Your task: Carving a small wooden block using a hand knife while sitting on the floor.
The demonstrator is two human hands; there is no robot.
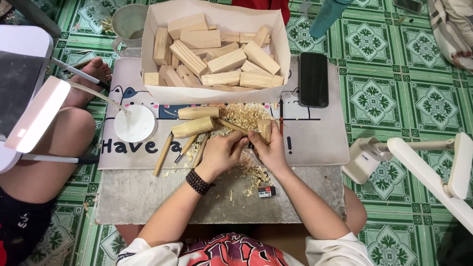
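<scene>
While pinched in the right hand (271, 150) grip, small wood block (264, 130) stands long axis toward twelve o'clock; left hand (220, 153) closes on carving tool (234, 127), angled from ten o'clock.

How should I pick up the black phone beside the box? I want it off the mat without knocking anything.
Grip the phone across its two long edges near the middle, coming from above on its right, the open floor side. It lies flat, screen up, its long axis pointing away from you, with the cardboard box close along its left.
</scene>
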